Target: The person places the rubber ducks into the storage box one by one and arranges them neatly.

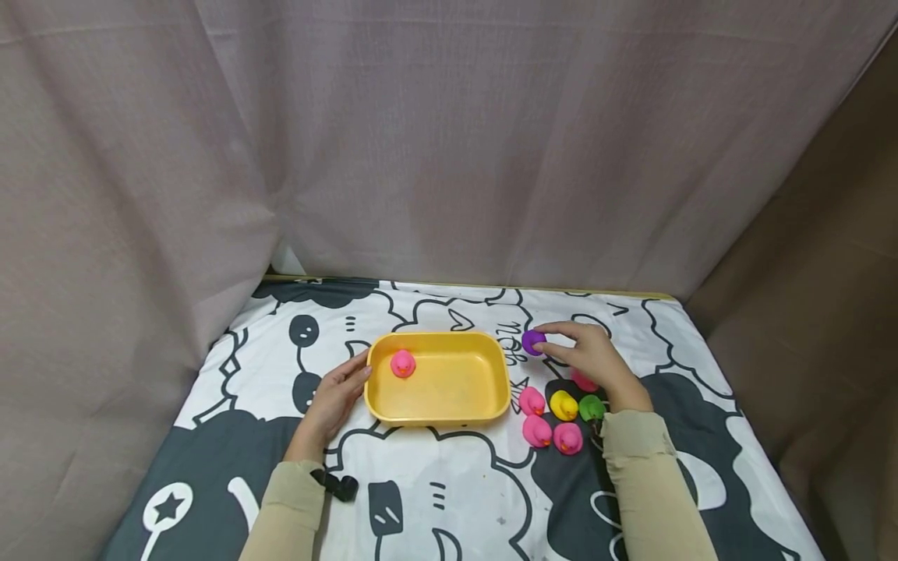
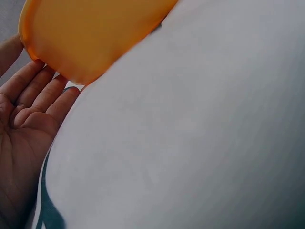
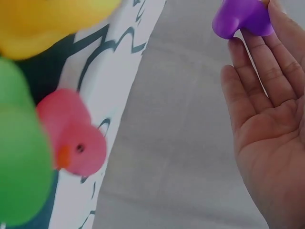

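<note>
A shallow yellow tray (image 1: 456, 421) lies on the patterned cloth, one pink rubber duck (image 1: 403, 364) inside near its left end. My left hand (image 1: 338, 399) holds that end, with fingers against the outer wall (image 2: 76, 67) and thumb at the rim. Right of the tray, my right hand (image 1: 589, 354) pinches a purple rubber duck (image 1: 533, 343) between thumb and fingertips. The right wrist view shows this purple duck (image 3: 243, 18) above the hand's open palm. Below the right hand sit a yellow duck (image 1: 563, 405), a green duck (image 1: 592, 408) and several pink ducks (image 1: 568, 438).
Cartoon-print cloth (image 1: 449, 499) covers the table, whose far edge (image 1: 547, 288) meets a hanging grey-brown curtain (image 1: 449, 156). Curtain also hangs on the left and right sides. A black strap (image 1: 340, 487) shows at the left wrist.
</note>
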A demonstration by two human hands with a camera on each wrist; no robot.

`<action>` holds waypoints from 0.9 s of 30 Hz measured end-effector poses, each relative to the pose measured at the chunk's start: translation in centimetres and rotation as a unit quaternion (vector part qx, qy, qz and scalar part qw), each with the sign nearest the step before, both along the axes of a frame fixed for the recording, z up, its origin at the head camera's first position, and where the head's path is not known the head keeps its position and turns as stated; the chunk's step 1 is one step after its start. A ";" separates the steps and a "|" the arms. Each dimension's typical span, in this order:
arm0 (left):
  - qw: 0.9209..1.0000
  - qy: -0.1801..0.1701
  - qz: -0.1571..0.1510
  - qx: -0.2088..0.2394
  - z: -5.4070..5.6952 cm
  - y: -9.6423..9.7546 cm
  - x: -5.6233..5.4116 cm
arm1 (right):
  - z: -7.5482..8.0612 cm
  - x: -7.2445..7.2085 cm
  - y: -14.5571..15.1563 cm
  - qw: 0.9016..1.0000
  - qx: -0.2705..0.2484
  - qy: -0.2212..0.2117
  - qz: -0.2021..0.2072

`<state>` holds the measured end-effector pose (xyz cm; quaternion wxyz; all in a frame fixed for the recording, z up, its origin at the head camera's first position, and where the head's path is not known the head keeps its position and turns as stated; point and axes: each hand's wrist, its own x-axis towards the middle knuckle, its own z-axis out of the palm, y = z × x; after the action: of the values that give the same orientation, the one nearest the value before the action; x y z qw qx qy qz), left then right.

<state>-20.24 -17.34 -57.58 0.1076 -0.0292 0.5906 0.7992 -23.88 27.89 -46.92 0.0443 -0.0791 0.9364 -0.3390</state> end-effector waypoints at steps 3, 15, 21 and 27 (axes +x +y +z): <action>1.000 0.005 -0.003 0.007 0.0 0.0 0.0 | 0.4 -0.2 -0.7 1.000 0.008 0.014 0.013; 1.000 -0.004 0.001 -0.005 0.0 0.0 0.1 | 1.1 -1.1 -3.3 0.998 0.015 0.038 0.054; 1.000 -0.008 -0.003 -0.025 0.1 -0.1 0.1 | 0.9 -1.3 -5.8 0.996 -0.017 0.020 0.080; 0.999 0.005 -0.012 -0.033 0.2 -0.1 0.1 | 0.0 -1.8 -8.7 0.989 -0.052 0.010 0.136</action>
<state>-20.11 -17.44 -57.41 0.1138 -0.0216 0.6172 0.7782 -25.70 19.19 -46.94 0.0767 -0.2110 0.8986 -0.3770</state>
